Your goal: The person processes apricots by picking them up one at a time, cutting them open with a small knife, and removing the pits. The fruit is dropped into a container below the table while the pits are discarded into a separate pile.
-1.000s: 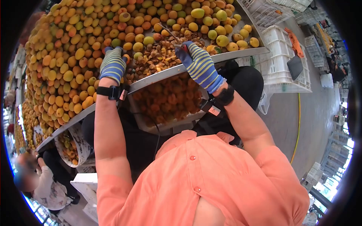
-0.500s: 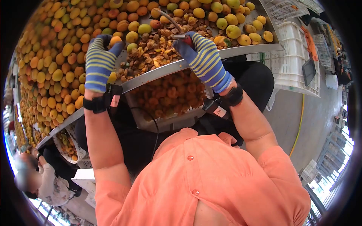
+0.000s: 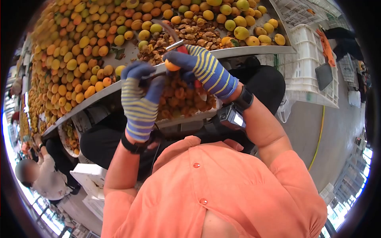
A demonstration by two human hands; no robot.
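Note:
My right hand [image 3: 206, 71], in a blue-and-yellow striped glove, grips a curved-blade knife [image 3: 182, 49] by its red handle, the blade pointing up over the fruit. An orange apricot [image 3: 172, 66] shows at the tip of that hand's thumb, against the fingers. My left hand [image 3: 139, 99], gloved alike, is just to the left, thumb and fingers apart, with nothing visible between them. Both hands are above the front edge of the metal table [image 3: 234, 52]. Below them is a crate of halved apricots [image 3: 182, 99], partly hidden by the hands.
Whole apricots [image 3: 85, 41] cover much of the table, with a pile of brown pits [image 3: 196, 33] near its front. White crates [image 3: 305, 59] are stacked at the right, beside a yellow line [image 3: 317, 139] on the floor. Another person [image 3: 49, 178] sits at the lower left.
My left hand has come from the apricots on the table toward my right hand, rightward and nearer my body. An apricot is now at my right thumb; the knife has shifted left and down.

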